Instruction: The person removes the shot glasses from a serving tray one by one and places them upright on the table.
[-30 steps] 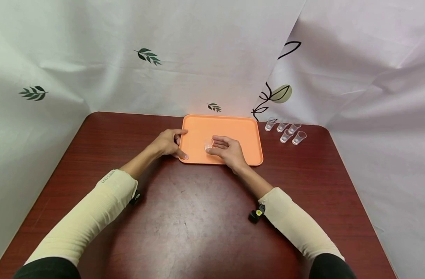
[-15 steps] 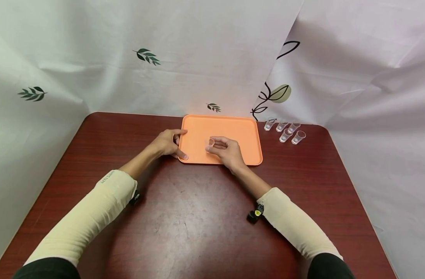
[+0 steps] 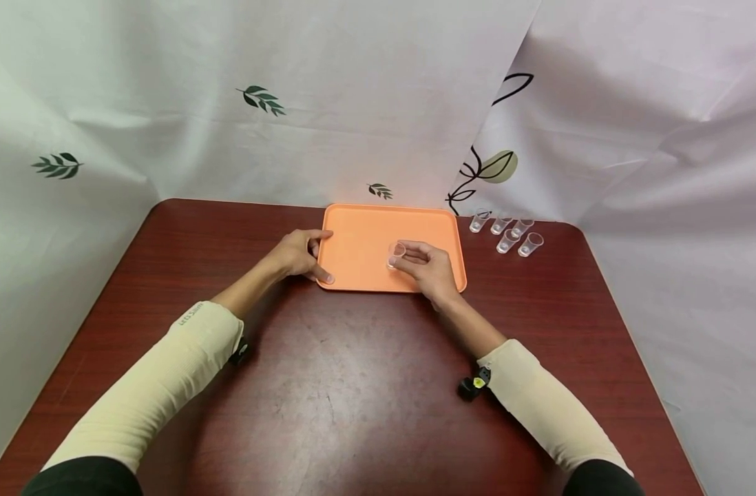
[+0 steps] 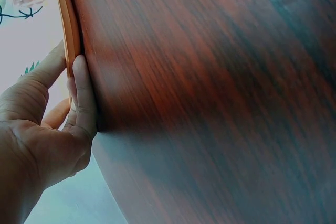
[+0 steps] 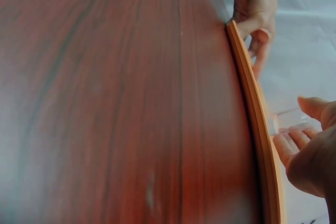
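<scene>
An orange tray (image 3: pixel 356 238) lies at the far edge of the table. My left hand (image 3: pixel 294 254) grips its left edge, thumb at the near corner and index finger stretched over the rim; the left wrist view shows the fingers against the tray's side. Between thumb and fingers, my right hand (image 3: pixel 434 273) pinches a small clear plastic cup (image 3: pixel 393 260) over the tray's middle. The cup is upright, its rim upward, and partly covered by the fingers. In the right wrist view the same cup (image 5: pixel 286 121) shows faintly beyond the tray's near rim.
Several similar clear cups (image 3: pixel 531 245) stand on the dark red wooden table (image 3: pixel 328 386), right of the tray near the back corner. A white cloth (image 3: pixel 328 151) with leaf prints hangs behind and on both sides.
My right hand has closed its fingers on the cup and shifted a little to the right with it over the tray. The left hand keeps its place at the tray's edge.
</scene>
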`<state>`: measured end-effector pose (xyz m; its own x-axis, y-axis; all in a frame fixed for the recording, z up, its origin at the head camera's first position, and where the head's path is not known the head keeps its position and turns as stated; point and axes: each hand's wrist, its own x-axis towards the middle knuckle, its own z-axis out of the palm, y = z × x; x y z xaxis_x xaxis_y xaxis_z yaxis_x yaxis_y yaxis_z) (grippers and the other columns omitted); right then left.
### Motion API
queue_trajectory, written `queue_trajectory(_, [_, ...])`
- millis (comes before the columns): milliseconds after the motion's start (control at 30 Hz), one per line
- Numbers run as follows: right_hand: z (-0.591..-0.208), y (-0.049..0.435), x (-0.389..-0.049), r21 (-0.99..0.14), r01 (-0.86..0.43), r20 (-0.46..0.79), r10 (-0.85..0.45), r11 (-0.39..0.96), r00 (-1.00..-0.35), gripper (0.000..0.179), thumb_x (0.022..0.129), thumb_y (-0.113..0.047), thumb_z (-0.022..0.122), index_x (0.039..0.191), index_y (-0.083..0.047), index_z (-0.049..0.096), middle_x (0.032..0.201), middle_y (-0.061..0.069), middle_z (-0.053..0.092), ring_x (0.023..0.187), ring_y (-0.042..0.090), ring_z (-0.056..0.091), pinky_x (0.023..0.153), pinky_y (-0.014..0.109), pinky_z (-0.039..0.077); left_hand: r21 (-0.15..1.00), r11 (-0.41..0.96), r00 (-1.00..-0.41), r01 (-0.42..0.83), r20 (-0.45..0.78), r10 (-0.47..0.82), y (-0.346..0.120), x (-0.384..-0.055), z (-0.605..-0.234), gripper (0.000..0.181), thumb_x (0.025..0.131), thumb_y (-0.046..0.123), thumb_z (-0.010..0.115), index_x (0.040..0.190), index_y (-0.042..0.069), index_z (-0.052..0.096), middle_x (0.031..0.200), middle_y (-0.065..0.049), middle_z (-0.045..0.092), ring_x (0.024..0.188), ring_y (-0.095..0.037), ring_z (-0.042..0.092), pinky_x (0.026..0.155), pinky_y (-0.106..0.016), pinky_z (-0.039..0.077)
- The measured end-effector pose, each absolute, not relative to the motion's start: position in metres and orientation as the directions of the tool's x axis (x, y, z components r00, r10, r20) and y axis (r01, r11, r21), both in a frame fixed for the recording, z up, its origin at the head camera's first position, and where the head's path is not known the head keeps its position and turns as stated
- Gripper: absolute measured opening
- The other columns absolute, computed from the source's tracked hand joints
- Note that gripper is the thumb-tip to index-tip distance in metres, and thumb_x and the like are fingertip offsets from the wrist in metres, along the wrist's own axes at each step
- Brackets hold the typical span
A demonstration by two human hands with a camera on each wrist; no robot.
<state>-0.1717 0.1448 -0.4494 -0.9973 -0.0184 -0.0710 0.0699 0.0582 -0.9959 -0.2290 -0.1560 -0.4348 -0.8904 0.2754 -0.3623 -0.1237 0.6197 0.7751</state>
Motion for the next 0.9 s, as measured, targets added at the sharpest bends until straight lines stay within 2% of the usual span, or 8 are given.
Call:
queue_trajectory(233, [-0.444,0.169,-0.172,-0.997,0.052,-0.049,0.055,0.054,-0.997,0.046,0.097,-0.003,0.088,0.140,0.005,0.076,0.140,0.027,0.076,0.104,0.000,0.077,0.093,0.017,0.067,0.772,0.623,-0.888,-0.124,-0.366,0.278,-0.156,-0.228,-0.434,0.112,0.075,-0.001,0.105,0.172,0.014,0.050,0.102,-0.009,0.049,0.076,-0.015,0.057,0.065,-0.028,0.068])
queue_trajectory(467, [-0.445,0.198,-0.175,-0.999,0.027,-0.020,0.163,0.041,-0.986,0.046,0.096,0.001,0.087,0.140,0.008,0.074,0.129,0.016,0.083,0.103,0.000,0.077,0.094,0.017,0.067,0.769,0.629,-0.888,-0.117,-0.364,0.280,-0.158,-0.228,-0.436,0.113,0.075,-0.001,0.105,0.172,0.013,0.049,0.102,-0.009,0.050,0.076,-0.016,0.057,0.065,-0.028,0.068])
queue_trajectory(567, [-0.444,0.211,-0.178,-0.997,0.043,-0.030,0.214,0.056,-0.976,0.048,0.097,-0.002,0.087,0.142,0.006,0.074,0.130,0.013,0.083,0.104,-0.001,0.076,0.093,0.015,0.066,0.772,0.624,-0.889,-0.119,-0.364,0.280,-0.158,-0.228,-0.435,0.113,0.075,-0.001,0.105,0.172,0.012,0.050,0.102,-0.009,0.049,0.078,-0.016,0.057,0.065,-0.028,0.068])
queue_trajectory(700, [-0.442,0.229,-0.181,-0.995,0.060,-0.035,0.281,0.083,-0.959,0.049,0.098,-0.007,0.088,0.144,0.003,0.074,0.135,0.016,0.081,0.104,-0.002,0.076,0.092,0.012,0.064,0.776,0.618,-0.890,-0.121,-0.361,0.279,-0.157,-0.228,-0.434,0.112,0.074,-0.001,0.105,0.171,0.013,0.050,0.102,-0.008,0.049,0.078,-0.016,0.056,0.066,-0.029,0.069])
queue_trajectory(800, [-0.440,0.239,-0.184,-0.995,0.060,-0.030,0.331,0.082,-0.943,0.049,0.098,-0.008,0.088,0.145,0.002,0.074,0.129,0.010,0.083,0.104,-0.002,0.075,0.092,0.011,0.063,0.777,0.618,-0.890,-0.118,-0.359,0.281,-0.157,-0.227,-0.434,0.112,0.075,-0.001,0.105,0.171,0.013,0.050,0.102,-0.008,0.049,0.078,-0.016,0.056,0.066,-0.029,0.069])
queue_trajectory(900, [-0.440,0.247,-0.187,-0.996,0.063,-0.033,0.380,0.068,-0.924,0.050,0.098,-0.008,0.088,0.145,0.001,0.074,0.118,-0.001,0.083,0.104,-0.002,0.074,0.092,0.010,0.061,0.777,0.619,-0.890,-0.114,-0.357,0.284,-0.157,-0.227,-0.433,0.111,0.075,0.000,0.105,0.171,0.013,0.050,0.102,-0.008,0.049,0.079,-0.016,0.056,0.066,-0.028,0.068])
